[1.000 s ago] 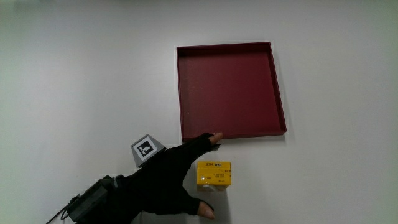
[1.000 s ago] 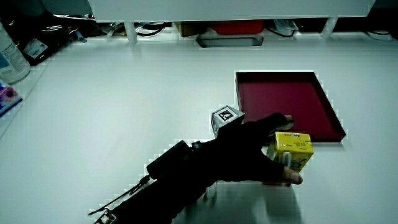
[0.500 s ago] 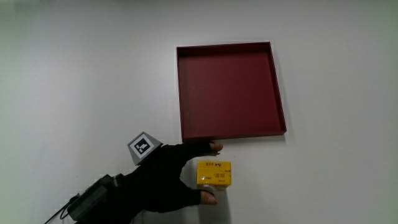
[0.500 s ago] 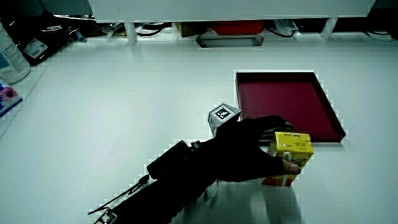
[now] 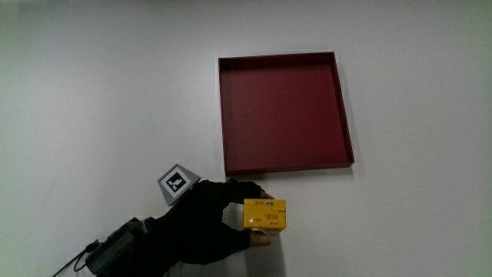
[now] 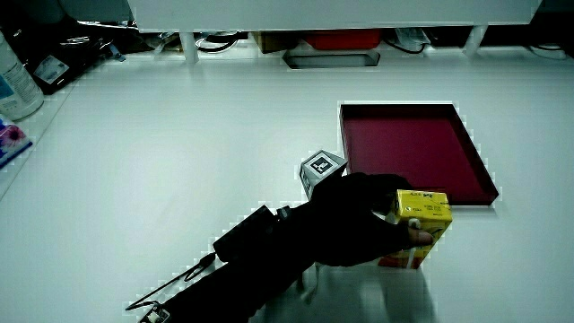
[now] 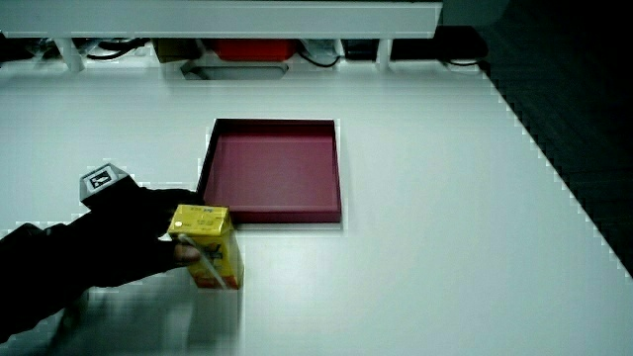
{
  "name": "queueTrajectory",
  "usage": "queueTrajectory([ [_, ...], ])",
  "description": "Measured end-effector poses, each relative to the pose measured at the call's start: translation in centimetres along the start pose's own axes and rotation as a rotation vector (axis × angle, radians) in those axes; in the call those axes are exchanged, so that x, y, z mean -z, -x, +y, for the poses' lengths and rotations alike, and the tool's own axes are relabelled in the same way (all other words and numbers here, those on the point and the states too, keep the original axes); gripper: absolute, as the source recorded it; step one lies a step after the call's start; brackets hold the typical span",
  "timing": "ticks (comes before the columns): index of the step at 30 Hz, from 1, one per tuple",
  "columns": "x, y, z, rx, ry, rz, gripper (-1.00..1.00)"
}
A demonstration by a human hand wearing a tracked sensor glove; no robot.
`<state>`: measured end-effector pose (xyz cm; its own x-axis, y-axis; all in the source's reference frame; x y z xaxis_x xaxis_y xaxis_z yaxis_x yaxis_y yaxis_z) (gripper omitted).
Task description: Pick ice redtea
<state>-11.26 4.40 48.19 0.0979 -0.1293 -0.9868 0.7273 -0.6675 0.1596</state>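
The ice redtea is a small yellow carton standing upright on the white table, nearer to the person than the dark red tray. In both side views the carton shows a red lower part. My gloved hand is beside the carton with fingers and thumb closed around it. The patterned cube sits on the back of the hand. The hand covers one side of the carton.
The red tray holds nothing and lies just past the carton. A low partition with cables and boxes runs along the table's edge farthest from the person. Bottles stand at one table edge.
The spread fingers have curled in and closed around the yellow carton. The carton has stayed in its place near the tray.
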Motion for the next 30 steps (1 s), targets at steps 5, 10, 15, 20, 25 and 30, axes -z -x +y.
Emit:
queueTrajectory([
  [5,0.0,0.2,-0.3,0.039,-0.023,0.023,1.00],
  [10,0.1,0.1,-0.3,0.052,-0.019,-0.005,1.00],
  [15,-0.5,-1.3,0.0,0.070,-0.030,-0.026,1.00],
  [20,-1.7,-2.7,0.4,0.095,-0.066,-0.032,1.00],
  [25,-3.2,-4.0,0.9,0.119,-0.128,-0.009,1.00],
  [30,-5.0,-4.2,1.7,0.144,-0.204,0.079,1.00],
])
